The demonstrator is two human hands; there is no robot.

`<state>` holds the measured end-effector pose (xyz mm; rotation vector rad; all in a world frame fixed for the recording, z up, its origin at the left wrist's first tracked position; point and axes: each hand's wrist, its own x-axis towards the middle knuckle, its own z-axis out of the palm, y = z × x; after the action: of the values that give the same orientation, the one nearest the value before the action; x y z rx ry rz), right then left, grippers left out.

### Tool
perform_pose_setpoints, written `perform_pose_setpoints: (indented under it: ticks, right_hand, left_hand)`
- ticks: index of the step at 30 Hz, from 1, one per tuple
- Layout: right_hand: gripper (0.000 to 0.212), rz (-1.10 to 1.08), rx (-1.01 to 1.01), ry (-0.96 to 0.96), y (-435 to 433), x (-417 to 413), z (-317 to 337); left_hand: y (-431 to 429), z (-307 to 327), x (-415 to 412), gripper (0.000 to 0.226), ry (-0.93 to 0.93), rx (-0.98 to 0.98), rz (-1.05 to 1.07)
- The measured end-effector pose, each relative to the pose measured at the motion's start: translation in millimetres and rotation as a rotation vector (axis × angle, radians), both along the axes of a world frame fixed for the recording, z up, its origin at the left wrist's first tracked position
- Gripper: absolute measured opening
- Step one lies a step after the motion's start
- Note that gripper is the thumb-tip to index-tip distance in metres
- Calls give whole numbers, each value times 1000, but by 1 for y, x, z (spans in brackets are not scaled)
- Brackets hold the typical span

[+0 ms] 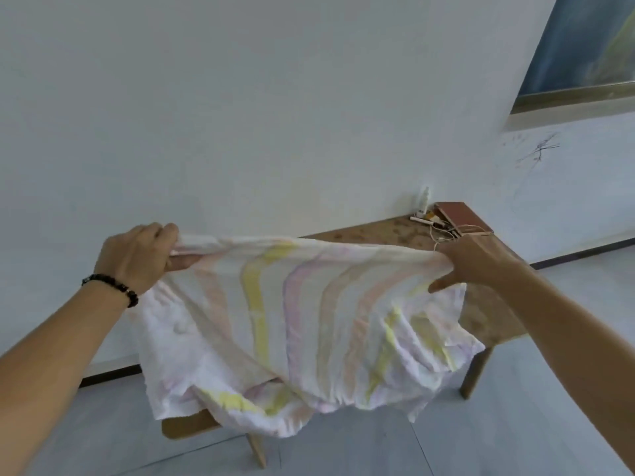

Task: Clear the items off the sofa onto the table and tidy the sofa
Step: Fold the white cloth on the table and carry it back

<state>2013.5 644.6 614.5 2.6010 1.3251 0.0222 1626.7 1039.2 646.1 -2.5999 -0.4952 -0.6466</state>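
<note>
A white blanket (pixel 302 324) with pastel yellow, pink and orange stripes hangs spread between my hands above a brown wooden table (pixel 488 314). My left hand (pixel 137 257), with a dark bead bracelet on the wrist, grips the blanket's upper left edge. My right hand (pixel 470 266) grips the upper right edge. The lower part of the blanket drapes over the table's front and hides most of the tabletop. No sofa is in view.
At the table's far right corner lie a brown notebook (pixel 460 216), white cables (pixel 443 235) and a small white bottle (pixel 424 199) against the white wall. A framed picture (pixel 580 53) hangs at upper right. Grey floor surrounds the table legs (pixel 476 372).
</note>
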Motion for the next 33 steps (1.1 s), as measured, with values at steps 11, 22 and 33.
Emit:
perform_pose_setpoints:
  ticks: [11,22,33]
  right_hand:
    - [29,-761,1093,640,99,20,-6]
    - [46,-821,943,789,128,23,-32]
    - [135,-446,381,460,154,150,-53]
  left_hand:
    - [113,-48,43,15,-26,-311,205]
    - [91,-100,127,65,-367,-2033,479]
    - [118,-61,188,80,-151,-970,346]
